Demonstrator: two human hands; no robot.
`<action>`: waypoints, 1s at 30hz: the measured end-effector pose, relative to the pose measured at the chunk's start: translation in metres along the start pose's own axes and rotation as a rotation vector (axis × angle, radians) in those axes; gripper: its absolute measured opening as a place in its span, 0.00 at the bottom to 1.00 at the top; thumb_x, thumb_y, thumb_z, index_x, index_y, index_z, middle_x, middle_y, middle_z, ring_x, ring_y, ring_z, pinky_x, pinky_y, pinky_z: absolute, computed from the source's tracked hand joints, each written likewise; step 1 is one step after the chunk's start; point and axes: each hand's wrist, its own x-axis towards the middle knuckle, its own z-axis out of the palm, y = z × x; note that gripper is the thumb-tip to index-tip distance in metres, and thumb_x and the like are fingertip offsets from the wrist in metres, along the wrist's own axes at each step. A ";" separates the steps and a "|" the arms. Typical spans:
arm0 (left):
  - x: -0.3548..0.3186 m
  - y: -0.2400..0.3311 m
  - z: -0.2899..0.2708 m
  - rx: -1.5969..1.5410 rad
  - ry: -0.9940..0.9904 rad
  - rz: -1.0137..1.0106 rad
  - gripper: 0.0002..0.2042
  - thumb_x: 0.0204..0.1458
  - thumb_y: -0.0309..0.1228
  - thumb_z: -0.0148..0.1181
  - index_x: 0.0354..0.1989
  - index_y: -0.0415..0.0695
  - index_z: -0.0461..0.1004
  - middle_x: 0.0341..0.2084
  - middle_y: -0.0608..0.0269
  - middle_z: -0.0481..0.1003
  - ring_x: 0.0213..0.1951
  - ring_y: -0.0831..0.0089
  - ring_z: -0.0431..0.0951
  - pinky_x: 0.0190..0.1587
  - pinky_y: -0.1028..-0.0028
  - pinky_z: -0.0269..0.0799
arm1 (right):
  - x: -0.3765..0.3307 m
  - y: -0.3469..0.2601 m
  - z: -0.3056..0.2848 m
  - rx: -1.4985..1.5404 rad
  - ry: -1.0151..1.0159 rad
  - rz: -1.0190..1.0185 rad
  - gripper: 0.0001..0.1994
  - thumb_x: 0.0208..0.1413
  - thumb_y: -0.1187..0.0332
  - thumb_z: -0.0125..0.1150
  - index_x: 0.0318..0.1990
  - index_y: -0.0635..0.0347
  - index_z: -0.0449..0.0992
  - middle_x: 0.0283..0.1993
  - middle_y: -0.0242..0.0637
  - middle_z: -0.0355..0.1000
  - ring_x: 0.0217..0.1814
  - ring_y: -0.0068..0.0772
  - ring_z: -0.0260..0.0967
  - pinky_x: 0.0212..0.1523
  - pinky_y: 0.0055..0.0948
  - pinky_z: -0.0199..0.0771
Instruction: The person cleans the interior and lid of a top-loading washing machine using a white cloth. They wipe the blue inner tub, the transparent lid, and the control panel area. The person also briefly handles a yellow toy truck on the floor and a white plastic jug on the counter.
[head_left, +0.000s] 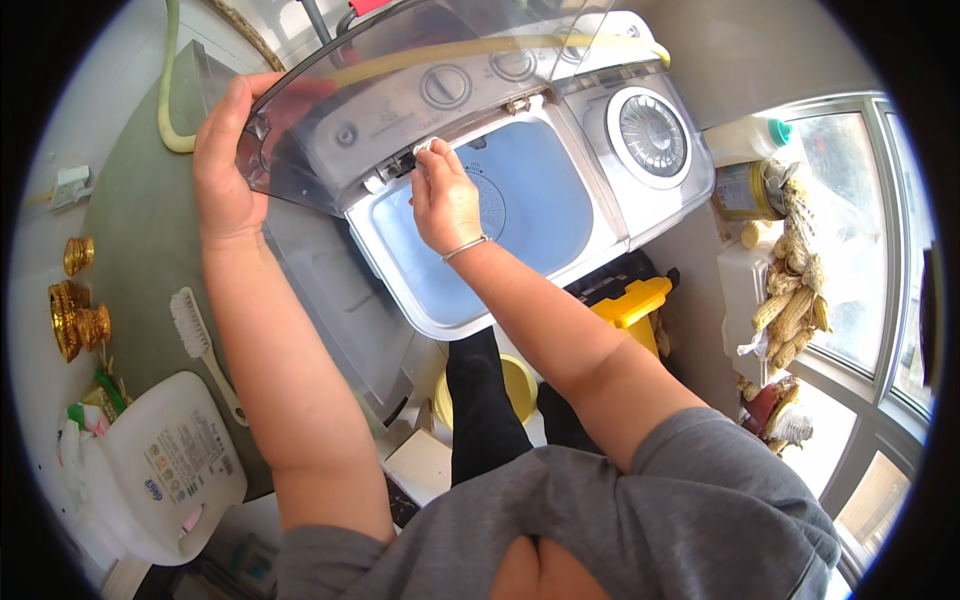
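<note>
A twin-tub washing machine (610,225) stands in front of me. Its smoky see-through lid (400,75) is raised, and my left hand (228,160) grips the lid's left edge, fingers partly behind it. My right hand (445,195) reaches over the light-blue wash tub (540,190) to the back rim, by the lid's hinge. Its fingers are pinched on a small white wad (424,146), mostly hidden, perhaps tissue or cloth. Behind the hinge runs the grey control panel with round knobs (446,87).
A yellow hose (480,47) lies along the panel. Left, a grey-green surface holds a scrub brush (200,345) and a white plastic jug (180,460). Right, dried corn cobs (790,310) hang by the window, below a tin can (745,190). A yellow tub (513,388) is by my legs.
</note>
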 end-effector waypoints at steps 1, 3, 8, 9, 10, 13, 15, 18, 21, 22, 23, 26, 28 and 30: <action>-0.002 0.001 -0.002 0.012 -0.005 0.013 0.24 0.62 0.43 0.42 0.43 0.30 0.73 0.40 0.49 0.78 0.46 0.66 0.77 0.54 0.70 0.67 | 0.005 0.000 -0.008 -0.092 -0.053 -0.088 0.08 0.56 0.72 0.58 0.43 0.57 0.75 0.53 0.44 0.70 0.37 0.43 0.76 0.36 0.35 0.79; -0.002 0.000 -0.007 0.030 -0.024 0.042 0.24 0.63 0.43 0.42 0.43 0.30 0.73 0.40 0.48 0.78 0.46 0.65 0.77 0.55 0.69 0.67 | 0.025 0.007 -0.040 -0.284 -0.151 -0.265 0.07 0.56 0.70 0.59 0.41 0.53 0.76 0.51 0.41 0.72 0.37 0.45 0.76 0.38 0.36 0.78; -0.002 0.000 -0.005 -0.012 -0.023 0.019 0.24 0.63 0.43 0.41 0.43 0.29 0.73 0.41 0.47 0.77 0.46 0.64 0.77 0.56 0.68 0.66 | 0.050 0.029 -0.063 -0.312 0.105 -0.100 0.06 0.56 0.70 0.57 0.40 0.57 0.77 0.50 0.40 0.72 0.44 0.47 0.74 0.44 0.38 0.76; -0.001 -0.001 -0.006 -0.023 -0.034 0.015 0.24 0.63 0.43 0.41 0.43 0.29 0.73 0.41 0.47 0.77 0.47 0.64 0.77 0.57 0.68 0.66 | 0.045 0.025 -0.052 -0.266 0.161 -0.070 0.07 0.56 0.70 0.58 0.40 0.58 0.77 0.50 0.40 0.72 0.44 0.48 0.74 0.44 0.38 0.76; 0.000 -0.002 -0.006 -0.016 -0.027 0.013 0.24 0.63 0.43 0.41 0.43 0.29 0.73 0.41 0.47 0.77 0.47 0.64 0.77 0.57 0.68 0.66 | 0.041 0.023 -0.041 -0.220 0.217 -0.040 0.07 0.56 0.70 0.58 0.40 0.58 0.77 0.50 0.41 0.72 0.44 0.48 0.73 0.45 0.38 0.76; 0.000 -0.002 -0.004 0.003 -0.017 0.015 0.24 0.63 0.43 0.41 0.43 0.29 0.73 0.41 0.47 0.77 0.47 0.63 0.77 0.57 0.68 0.66 | 0.015 0.003 -0.016 -0.154 -0.019 -0.165 0.06 0.54 0.72 0.60 0.40 0.56 0.77 0.48 0.41 0.72 0.42 0.50 0.73 0.43 0.38 0.76; 0.000 -0.001 -0.005 0.019 -0.020 0.027 0.24 0.63 0.43 0.42 0.43 0.29 0.73 0.40 0.46 0.77 0.46 0.63 0.77 0.57 0.68 0.66 | 0.020 0.003 -0.023 -0.159 -0.111 -0.186 0.06 0.54 0.72 0.60 0.40 0.56 0.77 0.47 0.42 0.72 0.41 0.50 0.73 0.42 0.38 0.77; -0.004 -0.001 -0.011 0.018 -0.010 0.020 0.24 0.62 0.43 0.42 0.43 0.29 0.73 0.40 0.46 0.77 0.46 0.62 0.77 0.57 0.67 0.66 | 0.039 0.025 -0.046 -0.264 -0.042 -0.217 0.06 0.55 0.70 0.59 0.39 0.56 0.77 0.47 0.41 0.73 0.41 0.48 0.74 0.41 0.38 0.77; -0.002 0.000 -0.003 0.015 0.018 0.013 0.24 0.62 0.43 0.42 0.43 0.29 0.73 0.41 0.46 0.77 0.47 0.62 0.77 0.57 0.67 0.65 | 0.056 0.046 -0.059 -0.299 0.129 -0.161 0.06 0.55 0.70 0.58 0.39 0.58 0.77 0.48 0.41 0.73 0.41 0.49 0.74 0.43 0.39 0.76; -0.001 0.000 -0.004 0.012 0.004 0.012 0.24 0.63 0.42 0.42 0.43 0.29 0.73 0.41 0.45 0.77 0.47 0.62 0.77 0.57 0.67 0.65 | 0.052 0.040 -0.050 -0.269 0.182 -0.129 0.05 0.55 0.71 0.58 0.37 0.60 0.77 0.48 0.42 0.73 0.41 0.50 0.74 0.43 0.39 0.76; 0.000 0.000 -0.003 0.008 -0.011 0.013 0.24 0.63 0.42 0.41 0.43 0.28 0.73 0.41 0.45 0.77 0.47 0.62 0.77 0.58 0.67 0.66 | 0.048 0.030 -0.042 -0.231 0.205 -0.095 0.04 0.54 0.72 0.59 0.35 0.61 0.76 0.46 0.42 0.72 0.41 0.50 0.73 0.42 0.39 0.76; 0.001 -0.001 -0.004 0.015 -0.030 0.038 0.24 0.63 0.42 0.41 0.44 0.28 0.72 0.41 0.44 0.77 0.48 0.61 0.76 0.58 0.66 0.66 | 0.025 0.006 -0.016 -0.113 0.027 -0.168 0.04 0.52 0.73 0.60 0.35 0.61 0.76 0.42 0.43 0.72 0.39 0.50 0.73 0.41 0.39 0.75; 0.000 -0.002 -0.008 0.025 -0.040 0.056 0.24 0.63 0.42 0.40 0.44 0.27 0.72 0.42 0.43 0.77 0.48 0.61 0.76 0.58 0.66 0.66 | 0.023 -0.002 -0.015 -0.030 -0.027 -0.084 0.04 0.52 0.72 0.62 0.33 0.62 0.76 0.37 0.42 0.73 0.37 0.45 0.74 0.38 0.34 0.75; -0.002 -0.002 -0.010 0.033 -0.054 0.063 0.25 0.64 0.43 0.40 0.45 0.27 0.71 0.42 0.43 0.76 0.49 0.60 0.76 0.58 0.66 0.66 | 0.018 -0.005 -0.030 0.001 -0.083 0.034 0.05 0.52 0.71 0.63 0.33 0.62 0.77 0.36 0.41 0.73 0.36 0.42 0.74 0.37 0.32 0.75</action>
